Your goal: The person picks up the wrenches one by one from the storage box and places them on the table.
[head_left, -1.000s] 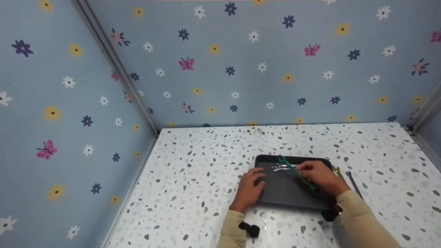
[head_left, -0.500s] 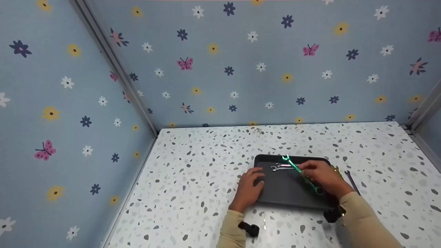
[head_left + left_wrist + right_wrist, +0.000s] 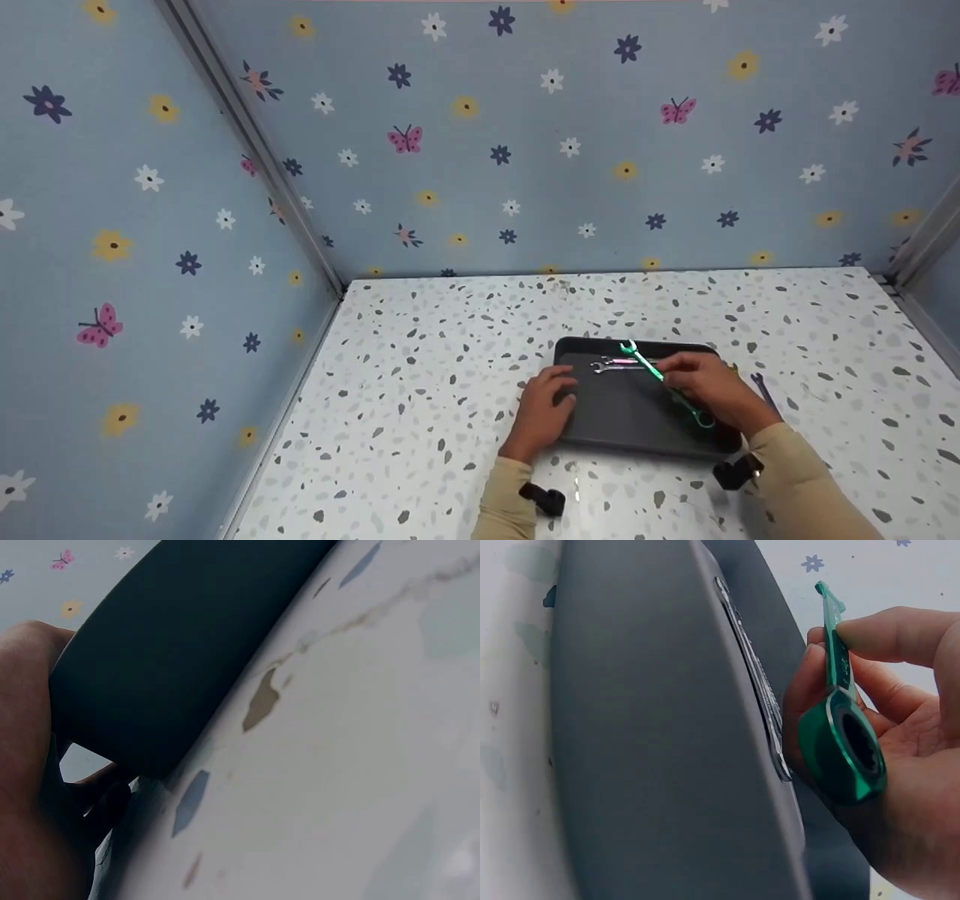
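Between thumb and fingertips my right hand [image 3: 709, 382] pinches a shiny green combination wrench [image 3: 649, 363], held slanting over the dark grey tray [image 3: 615, 412]. Its open end points to the back left; in the right wrist view the ring end [image 3: 844, 750] faces the camera. Two silver wrenches [image 3: 619, 367] lie side by side along the tray's far side, their right ends hidden behind my right hand in the head view. At the tray's left edge, my left hand [image 3: 541, 409] has its fingers hooked over the rim; the left wrist view shows the tray's outer wall [image 3: 165, 652] against it.
Right of the tray, a dark wrench [image 3: 765, 394] lies on the speckled white table [image 3: 435, 375], partly hidden by my right arm. A gold wrench's tip [image 3: 734, 368] shows beside the tray. Flower-patterned panels [image 3: 525, 180] stand at the back and sides.
My right hand has shifted slightly right with the green wrench, which has tilted and now catches the light. More of the gold wrench is covered. The left hand and tray stay put.
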`<state>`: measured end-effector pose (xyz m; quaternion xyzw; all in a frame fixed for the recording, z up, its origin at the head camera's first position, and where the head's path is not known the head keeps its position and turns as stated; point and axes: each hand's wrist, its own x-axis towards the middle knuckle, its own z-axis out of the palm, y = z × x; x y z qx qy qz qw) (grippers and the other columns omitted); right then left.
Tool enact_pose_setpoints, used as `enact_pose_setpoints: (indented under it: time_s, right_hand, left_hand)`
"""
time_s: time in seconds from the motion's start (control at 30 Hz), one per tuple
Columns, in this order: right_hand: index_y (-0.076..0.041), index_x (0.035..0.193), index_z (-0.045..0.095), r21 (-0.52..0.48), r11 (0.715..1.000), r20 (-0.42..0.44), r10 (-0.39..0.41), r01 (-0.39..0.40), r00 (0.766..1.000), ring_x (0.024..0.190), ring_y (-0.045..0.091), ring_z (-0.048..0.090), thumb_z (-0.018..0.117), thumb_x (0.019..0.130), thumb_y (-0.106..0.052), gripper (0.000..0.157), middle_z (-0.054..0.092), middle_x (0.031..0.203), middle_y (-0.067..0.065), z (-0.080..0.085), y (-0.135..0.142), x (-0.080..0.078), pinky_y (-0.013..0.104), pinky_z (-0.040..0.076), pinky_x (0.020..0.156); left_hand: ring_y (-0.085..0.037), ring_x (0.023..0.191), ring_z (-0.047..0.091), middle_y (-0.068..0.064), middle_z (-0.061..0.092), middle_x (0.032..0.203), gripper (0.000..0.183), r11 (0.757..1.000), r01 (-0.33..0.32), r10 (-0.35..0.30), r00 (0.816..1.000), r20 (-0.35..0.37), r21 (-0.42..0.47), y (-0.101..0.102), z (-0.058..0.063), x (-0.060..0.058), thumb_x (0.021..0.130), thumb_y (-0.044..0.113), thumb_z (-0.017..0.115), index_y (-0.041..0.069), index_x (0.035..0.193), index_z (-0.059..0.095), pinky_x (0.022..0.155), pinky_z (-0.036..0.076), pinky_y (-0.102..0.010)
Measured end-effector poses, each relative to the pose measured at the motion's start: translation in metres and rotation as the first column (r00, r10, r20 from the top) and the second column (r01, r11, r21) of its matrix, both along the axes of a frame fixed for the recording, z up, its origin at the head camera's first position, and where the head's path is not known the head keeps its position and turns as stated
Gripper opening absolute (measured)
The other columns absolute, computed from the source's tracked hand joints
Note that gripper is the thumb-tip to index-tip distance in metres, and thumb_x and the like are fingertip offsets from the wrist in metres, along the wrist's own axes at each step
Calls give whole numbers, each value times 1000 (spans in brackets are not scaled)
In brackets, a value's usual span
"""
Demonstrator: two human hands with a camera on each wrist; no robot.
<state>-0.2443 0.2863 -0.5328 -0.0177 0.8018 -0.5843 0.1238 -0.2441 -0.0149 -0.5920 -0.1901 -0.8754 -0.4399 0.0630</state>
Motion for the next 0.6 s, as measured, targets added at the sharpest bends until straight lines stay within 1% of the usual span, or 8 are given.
enact_pose_setpoints:
  time_s: [0.2,0.4,0.5,0.6]
  right_hand:
    - [9,117,64,5,1000,-7,4,-4,1000,74,18,51,64,92,-2,27,60,97,9,8,5,7,29,47,65]
    - [5,119,65,6,1000,-14,-15,15,1000,73,15,51,67,92,-8,30,60,104,8,8,10,10,29,47,65]
    - [4,120,66,3,1000,-14,-28,28,1000,74,15,52,68,92,-9,31,61,108,9,8,13,11,29,47,65]
    - [4,120,65,4,1000,-6,-28,28,1000,75,15,53,68,92,-10,32,61,106,8,9,15,12,29,48,66]
  left_hand:
    - [-19,126,49,3,56,140,27,1000,1,-1,1000,12,-3,0,0,0,94,15,63,9,119,71,109,38,-41]
    - [-17,128,48,5,55,142,28,1000,-1,2,1000,30,-13,0,1,1,94,17,63,11,121,71,110,37,-39]
    - [-18,127,49,5,56,141,28,1000,-2,2,1000,19,-16,0,2,1,94,17,63,10,120,71,109,37,-40]
    - [-19,125,50,5,57,139,27,1000,-2,1,1000,-7,-10,-1,1,1,94,15,64,9,118,72,108,38,-40]
